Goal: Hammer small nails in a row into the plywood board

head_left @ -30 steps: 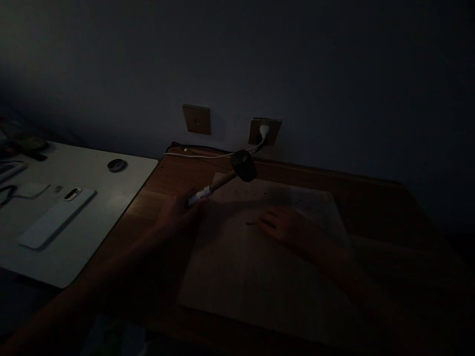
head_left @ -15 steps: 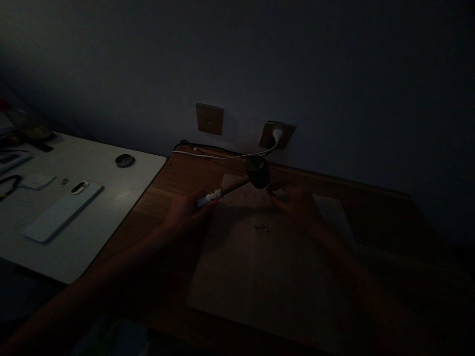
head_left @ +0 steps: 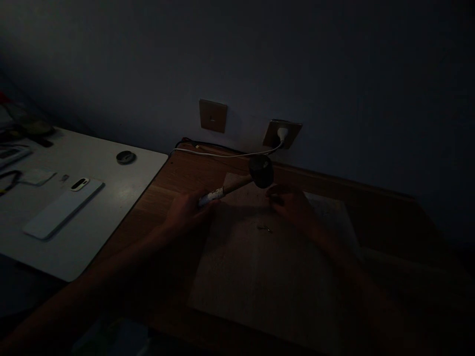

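The light is very dim. My left hand [head_left: 188,208] is closed around the white-wrapped end of a mallet's handle. The mallet [head_left: 261,171] has a dark, thick head, held above the far part of a flat wooden board [head_left: 256,277]. Close to the right of the mallet head, my right hand [head_left: 291,203] is low over the board, thumb and fingertips pinched together. What lies between them is too dark and small to make out. A few small thin metal pieces [head_left: 264,228], perhaps nails, lie on the board between my hands. Tiny dark specks show near its far edge.
The board rests on a brown wooden table [head_left: 163,185] against the wall. A white plug [head_left: 282,133] sits in a socket, its cable [head_left: 222,155] running along the table's back. On a white table [head_left: 111,198] to the left are a phone [head_left: 63,210] and a round tin [head_left: 125,157].
The view has shifted slightly. My right hand's fingers have drawn closer together beside the mallet head. My left hand keeps the mallet in nearly the same place.
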Demonstrator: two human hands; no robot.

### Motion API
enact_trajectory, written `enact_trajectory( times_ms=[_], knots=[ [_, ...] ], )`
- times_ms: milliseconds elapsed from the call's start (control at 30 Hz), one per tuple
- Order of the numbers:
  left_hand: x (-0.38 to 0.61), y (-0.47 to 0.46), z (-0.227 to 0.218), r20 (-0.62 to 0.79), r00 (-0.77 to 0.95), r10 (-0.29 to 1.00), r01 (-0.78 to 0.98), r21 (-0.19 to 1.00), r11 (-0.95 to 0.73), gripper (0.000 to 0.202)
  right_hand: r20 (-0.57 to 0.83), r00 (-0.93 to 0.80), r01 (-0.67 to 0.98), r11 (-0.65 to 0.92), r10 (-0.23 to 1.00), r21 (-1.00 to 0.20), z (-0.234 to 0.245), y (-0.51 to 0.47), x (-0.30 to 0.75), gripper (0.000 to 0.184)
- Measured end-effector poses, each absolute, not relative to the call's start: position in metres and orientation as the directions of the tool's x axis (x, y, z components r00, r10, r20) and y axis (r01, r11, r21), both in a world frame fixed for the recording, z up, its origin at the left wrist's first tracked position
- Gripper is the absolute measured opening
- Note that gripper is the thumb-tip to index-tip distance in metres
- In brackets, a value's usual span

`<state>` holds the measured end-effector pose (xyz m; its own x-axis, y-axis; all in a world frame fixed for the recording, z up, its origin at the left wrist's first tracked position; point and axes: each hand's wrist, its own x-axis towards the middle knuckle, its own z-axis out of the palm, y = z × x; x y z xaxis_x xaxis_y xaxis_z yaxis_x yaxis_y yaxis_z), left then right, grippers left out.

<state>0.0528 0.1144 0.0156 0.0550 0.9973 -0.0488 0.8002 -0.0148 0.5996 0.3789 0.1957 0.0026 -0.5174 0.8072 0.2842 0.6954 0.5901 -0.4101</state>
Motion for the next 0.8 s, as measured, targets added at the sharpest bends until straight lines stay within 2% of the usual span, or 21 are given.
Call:
enact_trajectory(
  times_ms=[233, 467, 600, 700, 800],
  knots=[
    [0.052, 0.111, 0.013, -0.048, 0.082, 0.995, 0.831, 0.555, -0.042, 0.048, 0.348, -0.382, 0.738, 0.510, 0.856, -0.443, -0.002, 0.193, 0.372, 0.044],
    [0.063, 0.108, 0.025, -0.090, 0.077, 0.993, 0.910, 0.414, -0.033, 0.041, 0.395, -0.338, 0.778, 0.489, 0.854, -0.393, -0.008, 0.188, 0.375, 0.043],
    [0.068, 0.112, 0.029, -0.102, 0.132, 0.986, 0.935, 0.342, -0.090, 0.040, 0.436, -0.334, 0.742, 0.519, 0.835, -0.425, -0.001, 0.181, 0.386, 0.069],
    [0.067, 0.113, 0.029, -0.115, 0.116, 0.987, 0.932, 0.357, -0.068, 0.041, 0.472, -0.371, 0.723, 0.568, 0.800, -0.394, 0.009, 0.172, 0.397, 0.079],
    [0.061, 0.111, 0.025, -0.122, 0.062, 0.991, 0.900, 0.437, -0.003, 0.043, 0.519, -0.378, 0.724, 0.594, 0.767, -0.351, 0.020, 0.159, 0.404, 0.065]
  ],
)
